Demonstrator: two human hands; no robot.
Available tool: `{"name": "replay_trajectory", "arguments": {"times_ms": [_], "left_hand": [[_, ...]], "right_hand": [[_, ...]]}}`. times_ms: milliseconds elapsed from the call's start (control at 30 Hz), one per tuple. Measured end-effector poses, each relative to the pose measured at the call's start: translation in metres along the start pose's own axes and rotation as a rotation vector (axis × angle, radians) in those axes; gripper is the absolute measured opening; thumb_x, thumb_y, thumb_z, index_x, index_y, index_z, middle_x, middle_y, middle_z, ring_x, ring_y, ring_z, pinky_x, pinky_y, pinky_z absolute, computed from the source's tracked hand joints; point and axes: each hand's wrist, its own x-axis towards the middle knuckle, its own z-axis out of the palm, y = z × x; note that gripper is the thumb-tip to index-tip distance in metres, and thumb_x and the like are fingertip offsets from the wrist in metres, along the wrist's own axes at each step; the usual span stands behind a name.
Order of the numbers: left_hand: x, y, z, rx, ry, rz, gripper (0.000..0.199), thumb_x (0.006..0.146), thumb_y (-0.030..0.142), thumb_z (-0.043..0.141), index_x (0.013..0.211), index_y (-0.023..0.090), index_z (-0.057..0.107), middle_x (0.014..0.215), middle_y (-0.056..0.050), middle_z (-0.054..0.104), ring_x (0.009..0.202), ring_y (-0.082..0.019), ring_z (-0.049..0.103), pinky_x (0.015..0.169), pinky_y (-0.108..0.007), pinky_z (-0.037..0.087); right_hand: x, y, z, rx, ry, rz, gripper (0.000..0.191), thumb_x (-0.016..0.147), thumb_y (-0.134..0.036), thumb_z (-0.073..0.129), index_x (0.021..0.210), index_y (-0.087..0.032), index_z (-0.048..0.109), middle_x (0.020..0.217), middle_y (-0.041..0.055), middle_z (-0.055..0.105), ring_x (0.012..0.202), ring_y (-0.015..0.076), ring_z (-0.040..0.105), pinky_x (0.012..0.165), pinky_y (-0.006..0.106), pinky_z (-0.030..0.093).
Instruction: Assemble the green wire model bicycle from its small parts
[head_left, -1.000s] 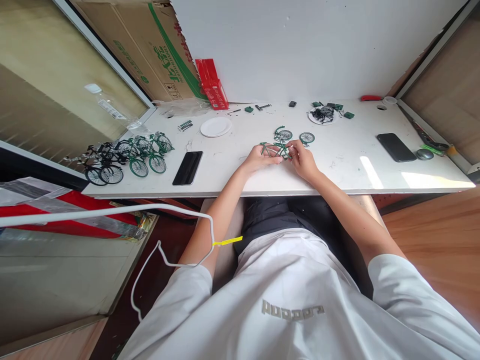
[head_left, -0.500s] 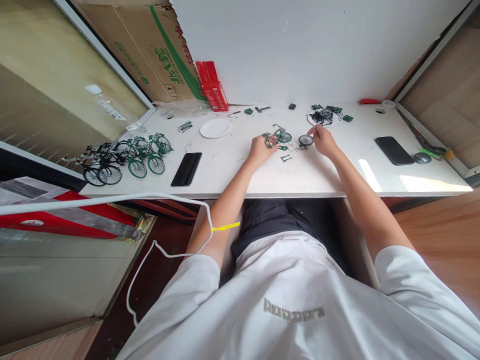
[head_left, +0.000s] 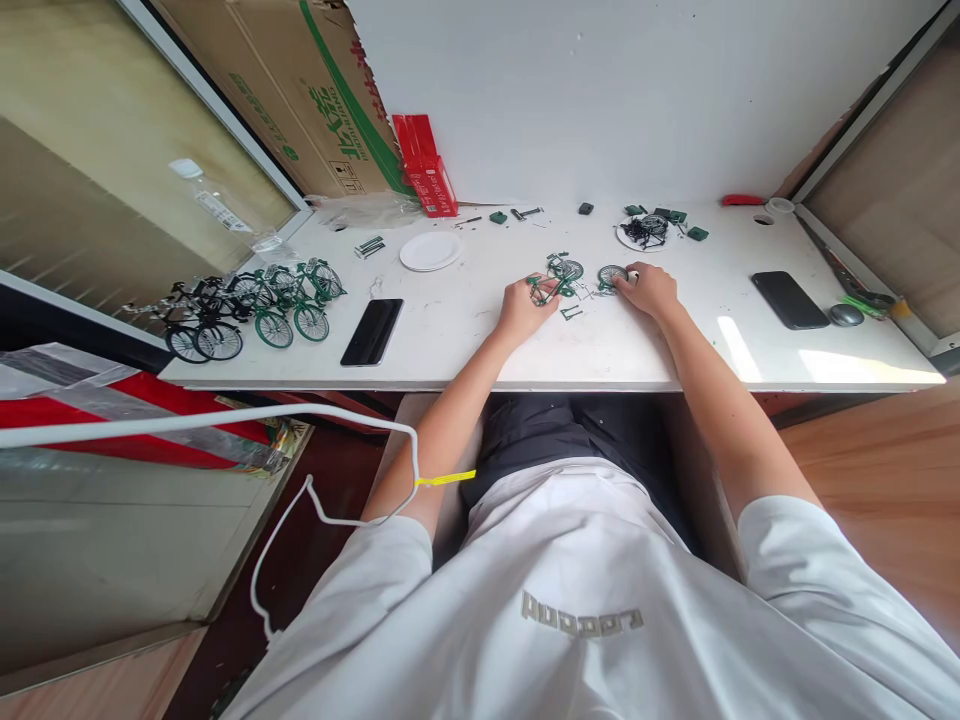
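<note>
My left hand (head_left: 527,307) is closed around a small green model bicycle frame (head_left: 545,290), just above the white table. A spoked wheel (head_left: 570,270) shows at the frame's far right side; whether it is attached I cannot tell. To the right, my right hand (head_left: 649,290) has its fingertips closed at the edge of another small spoked wheel (head_left: 610,273). Between the hands lie thin loose parts (head_left: 585,291), too fine to name. A small green forked part (head_left: 571,314) rests just in front of them.
Several finished-looking model bicycles (head_left: 274,328) stand at the left. Phones lie on both sides, one left (head_left: 373,332), one right (head_left: 789,300). A bare white plate (head_left: 430,252), a parts-filled plate (head_left: 624,243) and a red box (head_left: 433,185) are behind. A white cable (head_left: 360,418) crosses my left arm.
My right hand has shifted slightly nearer me and lower, and the wheel at its fingertips has turned a little. The left hand's bicycle frame has tilted slightly.
</note>
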Motion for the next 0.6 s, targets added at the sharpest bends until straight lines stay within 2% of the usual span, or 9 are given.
{"name": "replay_trajectory", "arguments": {"times_ms": [167, 333, 433, 600], "left_hand": [[-0.005, 0.006, -0.003, 0.053, -0.023, 0.037, 0.022, 0.087, 0.016, 0.083, 0.109, 0.017, 0.083, 0.107, -0.01, 0.088, 0.099, -0.023, 0.083, 0.096, -0.033, 0.065], [-0.004, 0.01, -0.007, 0.089, -0.01, 0.034, 0.022, 0.085, 0.017, 0.084, 0.108, 0.018, 0.084, 0.105, -0.01, 0.088, 0.089, -0.023, 0.079, 0.091, -0.035, 0.064], [-0.005, 0.012, -0.007, 0.067, -0.014, 0.007, 0.024, 0.083, 0.016, 0.087, 0.107, 0.018, 0.084, 0.105, -0.009, 0.087, 0.089, -0.023, 0.079, 0.09, -0.034, 0.063], [-0.004, 0.01, -0.004, 0.008, -0.012, -0.021, 0.026, 0.082, 0.016, 0.088, 0.107, 0.018, 0.083, 0.106, -0.01, 0.087, 0.096, -0.024, 0.08, 0.089, -0.033, 0.062]], "right_hand": [[-0.001, 0.003, -0.001, 0.046, 0.003, 0.021, 0.056, 0.108, -0.058, 0.059, 0.148, -0.021, 0.072, 0.135, 0.0198, 0.081, 0.131, 0.0422, 0.071, 0.108, 0.055, 0.056], [-0.005, 0.007, -0.001, 0.159, 0.058, 0.007, 0.056, 0.108, -0.05, 0.058, 0.157, -0.022, 0.064, 0.133, 0.021, 0.08, 0.127, 0.0431, 0.071, 0.106, 0.058, 0.055], [-0.006, 0.008, 0.0, 0.158, 0.051, -0.028, 0.054, 0.11, -0.054, 0.052, 0.15, -0.023, 0.072, 0.132, 0.0209, 0.081, 0.124, 0.043, 0.071, 0.103, 0.056, 0.056], [-0.004, 0.009, 0.0, 0.148, 0.04, -0.031, 0.069, 0.102, -0.069, 0.065, 0.15, -0.021, 0.074, 0.126, 0.0211, 0.082, 0.116, 0.0416, 0.072, 0.097, 0.051, 0.058]]}}
